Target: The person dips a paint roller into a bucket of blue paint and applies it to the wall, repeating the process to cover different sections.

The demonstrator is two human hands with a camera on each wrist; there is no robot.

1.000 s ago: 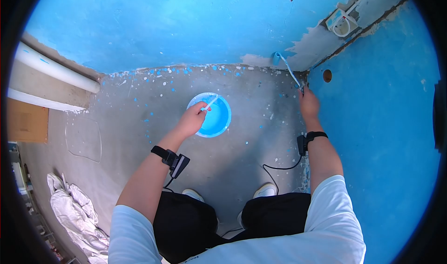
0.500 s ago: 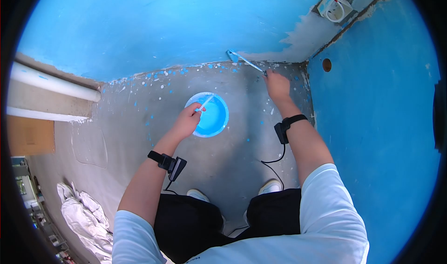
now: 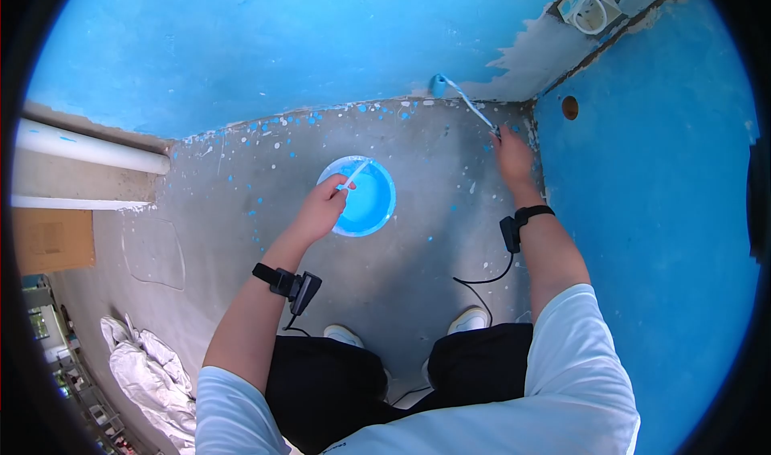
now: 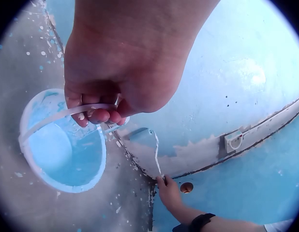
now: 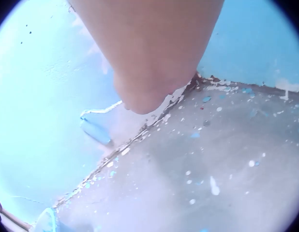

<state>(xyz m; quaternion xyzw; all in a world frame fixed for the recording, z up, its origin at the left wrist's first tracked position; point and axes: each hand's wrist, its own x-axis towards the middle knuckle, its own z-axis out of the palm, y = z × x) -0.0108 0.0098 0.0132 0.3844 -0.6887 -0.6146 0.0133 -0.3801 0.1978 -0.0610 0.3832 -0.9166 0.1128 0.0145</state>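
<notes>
Both hands are busy. Nearest, the left hand [image 3: 325,208] has its fingers curled round the thin white handle [image 4: 67,114] of a paint bucket [image 3: 359,196] that sits on the speckled concrete floor [image 3: 418,278] just ahead of the person's shoes. Farther out, the right hand [image 3: 511,156] grips the end of a small paint roller [image 3: 464,102], whose blue sleeve rests against the foot of the blue wall [image 3: 281,45], just beside an unpainted grey patch [image 3: 538,57] near the corner.

With liquid paint in it, the bucket looks moderately heavy and likely to slosh; its wire-thin bail is probably slick with paint, so the middle of that handle, taken with hooked fingers, seems the safest hold. By contrast the roller seems light and stiff, best held at the grip end of its thin frame.

Only the left wrist view shows those curled fingers round the bail plainly. Seen from the right wrist, the roller sleeve lies against the wall, but the arm hides its own fingers. From the head come the wider surroundings: a white pipe [image 3: 88,148] at the left, crumpled cloth [image 3: 148,367] on the floor, and a socket box [image 3: 589,7] high on the wall.
</notes>
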